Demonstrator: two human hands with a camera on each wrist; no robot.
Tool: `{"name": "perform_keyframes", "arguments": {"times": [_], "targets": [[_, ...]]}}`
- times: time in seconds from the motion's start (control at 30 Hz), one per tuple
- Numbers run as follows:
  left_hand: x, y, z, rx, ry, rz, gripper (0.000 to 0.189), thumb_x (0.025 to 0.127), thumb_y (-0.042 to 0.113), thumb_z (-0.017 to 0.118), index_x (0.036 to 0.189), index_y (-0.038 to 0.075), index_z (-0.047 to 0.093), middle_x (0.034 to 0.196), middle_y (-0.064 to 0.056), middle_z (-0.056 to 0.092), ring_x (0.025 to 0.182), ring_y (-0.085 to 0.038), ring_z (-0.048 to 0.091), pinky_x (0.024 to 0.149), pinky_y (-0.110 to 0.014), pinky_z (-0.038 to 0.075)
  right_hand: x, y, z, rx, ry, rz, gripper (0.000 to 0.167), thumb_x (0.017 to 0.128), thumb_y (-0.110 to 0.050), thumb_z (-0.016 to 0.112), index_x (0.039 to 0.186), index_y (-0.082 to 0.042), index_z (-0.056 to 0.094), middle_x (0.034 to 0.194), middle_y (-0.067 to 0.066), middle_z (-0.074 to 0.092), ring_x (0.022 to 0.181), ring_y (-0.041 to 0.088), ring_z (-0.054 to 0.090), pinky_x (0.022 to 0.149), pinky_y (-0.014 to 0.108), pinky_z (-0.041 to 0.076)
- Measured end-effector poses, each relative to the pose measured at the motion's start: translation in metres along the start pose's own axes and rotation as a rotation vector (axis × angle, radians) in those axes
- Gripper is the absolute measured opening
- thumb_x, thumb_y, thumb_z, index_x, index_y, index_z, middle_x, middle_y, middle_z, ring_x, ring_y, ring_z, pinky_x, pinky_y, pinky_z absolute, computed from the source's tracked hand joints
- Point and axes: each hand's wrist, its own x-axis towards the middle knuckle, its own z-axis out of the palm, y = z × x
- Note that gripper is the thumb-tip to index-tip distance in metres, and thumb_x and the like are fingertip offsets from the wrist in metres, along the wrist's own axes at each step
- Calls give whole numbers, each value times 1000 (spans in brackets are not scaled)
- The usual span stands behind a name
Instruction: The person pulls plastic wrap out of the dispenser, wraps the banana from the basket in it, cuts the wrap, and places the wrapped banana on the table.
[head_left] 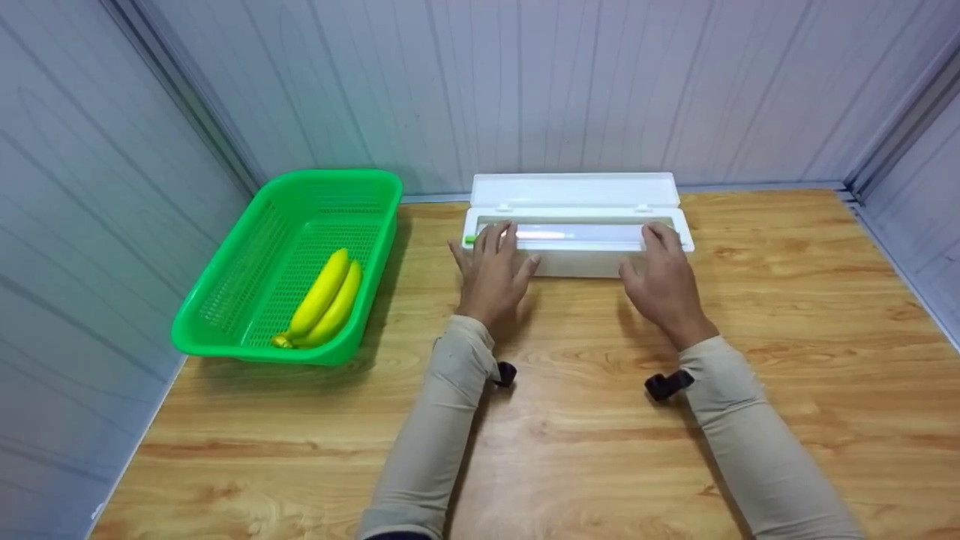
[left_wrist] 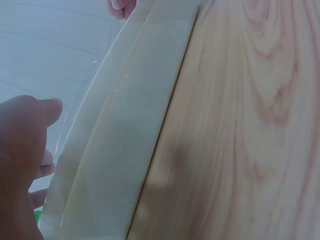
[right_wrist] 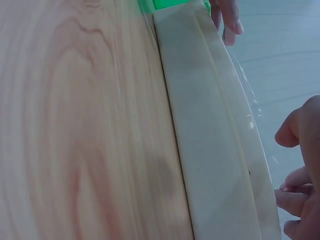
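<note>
A long white box [head_left: 577, 264] stands near the back wall, its hinged lid [head_left: 574, 190] raised. Inside lies a shiny, pale roll [head_left: 585, 233] that looks like cling film, with a small green piece [head_left: 470, 239] at the left end. My left hand [head_left: 491, 271] reaches over the front rim, fingertips at the roll's left part. At the other end, my right hand [head_left: 664, 283] has its fingertips by the roll's right part. Both thumbs stand apart from the fingers, as the left thumb [left_wrist: 47, 111] and right thumb [right_wrist: 289, 132] show in the wrist views.
A green plastic basket [head_left: 225, 255] sits to the left, with two yellow bananas [head_left: 322, 300] joined at the stem inside. The wooden table [head_left: 577, 450] ends at pale panel walls [head_left: 562, 90] behind and at the sides. A dark camera mount hangs at each wrist.
</note>
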Motion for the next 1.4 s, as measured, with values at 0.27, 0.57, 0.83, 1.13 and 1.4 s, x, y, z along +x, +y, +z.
{"name": "perform_keyframes", "arguments": {"times": [0.27,0.57,0.83,1.13,1.4], "targets": [[-2,-1,5,-21,41,81,44,99,55,51,133,26,56,159,1,35,149,-29,23,109,-75,-2,-2,0,1,25,-24,26,57,96,-11,59,143,16,41,145,28,40,126,44,49,101,58,42],[-1,0,4,-10,25,84,46,100,52,53,139,28,58,151,6,47,149,-28,25,107,-75,-10,1,0,1,17,-23,26,58,95,-11,61,142,17,41,146,29,40,128,44,47,103,58,41],[-1,4,2,13,21,41,54,102,50,49,150,25,48,152,9,45,147,-23,26,109,-72,-10,0,0,0,15,-28,36,59,95,-11,61,143,17,41,146,28,39,126,44,48,103,57,41],[-1,9,1,31,21,43,60,102,52,48,154,24,41,156,11,37,142,-22,28,111,-70,-7,-3,0,0,88,-15,45,60,96,-10,60,145,16,38,148,26,36,129,42,45,103,57,40],[-1,9,1,41,52,44,60,102,52,49,154,23,42,156,9,38,141,-24,28,113,-68,-1,-1,0,1,118,28,16,58,94,-5,60,145,13,39,148,24,37,134,39,41,104,56,39]]}}
